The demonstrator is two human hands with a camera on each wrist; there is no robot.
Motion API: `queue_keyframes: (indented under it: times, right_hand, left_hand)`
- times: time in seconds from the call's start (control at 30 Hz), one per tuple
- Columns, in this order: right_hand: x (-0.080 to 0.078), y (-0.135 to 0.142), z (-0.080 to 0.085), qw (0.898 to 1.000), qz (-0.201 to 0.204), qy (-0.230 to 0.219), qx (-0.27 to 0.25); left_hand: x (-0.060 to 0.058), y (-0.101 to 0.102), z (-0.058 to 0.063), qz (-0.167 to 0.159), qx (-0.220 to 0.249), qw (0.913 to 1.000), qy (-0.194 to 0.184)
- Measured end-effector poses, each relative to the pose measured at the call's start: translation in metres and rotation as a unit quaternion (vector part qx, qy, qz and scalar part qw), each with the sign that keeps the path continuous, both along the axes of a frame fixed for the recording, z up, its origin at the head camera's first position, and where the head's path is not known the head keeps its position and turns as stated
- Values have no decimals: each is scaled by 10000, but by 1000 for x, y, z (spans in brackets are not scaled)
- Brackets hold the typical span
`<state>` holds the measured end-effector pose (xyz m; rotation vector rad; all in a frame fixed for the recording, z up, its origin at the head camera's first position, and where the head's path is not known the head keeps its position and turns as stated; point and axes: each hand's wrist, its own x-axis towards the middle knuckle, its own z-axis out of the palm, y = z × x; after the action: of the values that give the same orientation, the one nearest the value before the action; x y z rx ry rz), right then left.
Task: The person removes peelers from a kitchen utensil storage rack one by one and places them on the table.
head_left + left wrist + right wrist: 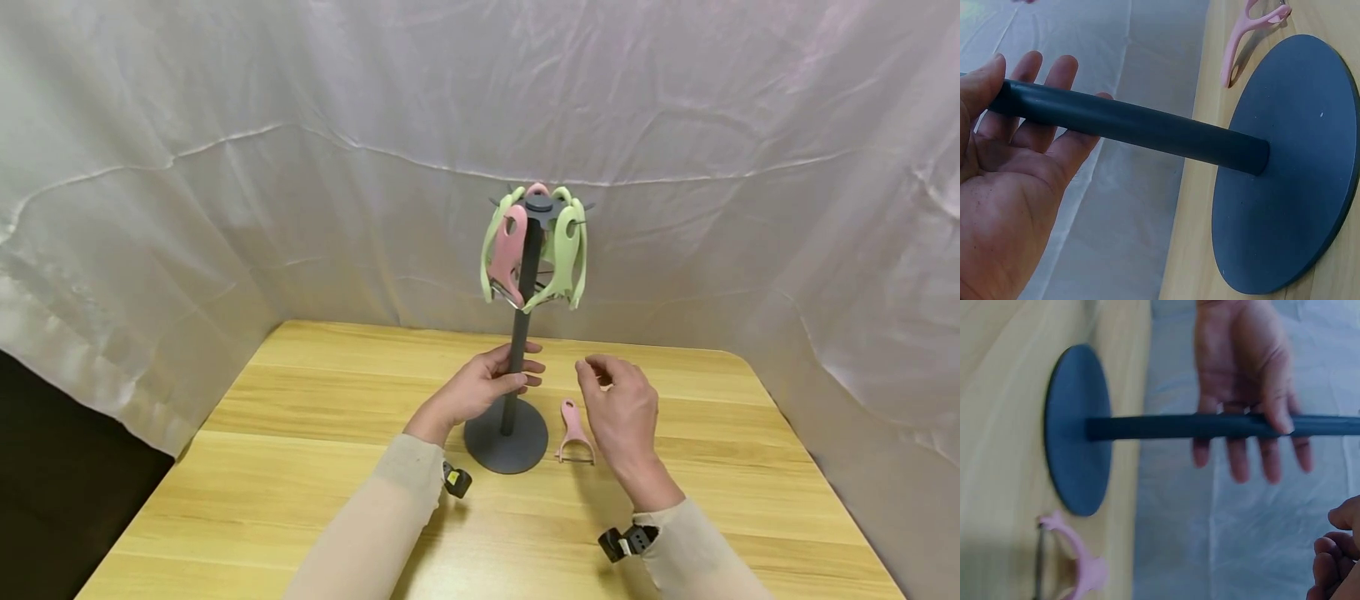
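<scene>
My left hand [476, 387] holds the dark grey upright pole [1147, 133] of a stand, thumb on the near side and fingers behind it. The stand's round base [502, 457] is on the table. Around its top hang several peelers, among them a pink one [507, 250] and a green one [564, 254]. Another pink peeler [573, 429] lies on the table to the right of the base. Close beside that peeler, my right hand [624, 408] is raised with loosely curled fingers, and nothing shows between them.
A light wooden table [300, 467] carries the stand. Pale grey cloth [360, 233] hangs behind it and at both sides. The hooks at the top of the stand stick outward.
</scene>
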<state>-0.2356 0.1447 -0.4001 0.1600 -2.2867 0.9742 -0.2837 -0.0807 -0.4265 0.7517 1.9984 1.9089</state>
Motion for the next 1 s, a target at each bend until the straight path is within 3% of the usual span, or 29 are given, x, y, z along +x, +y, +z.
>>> queue_keyframes:
  times: [0.27, 1.0]
  right_hand:
    - [14, -10, 21, 9976, 192, 610, -266]
    - [32, -24, 73, 9903, 600, 1055, -681]
  left_hand:
    - [1, 0, 0, 4, -80, 10000, 22]
    - [1, 0, 1, 57, -26, 10000, -37]
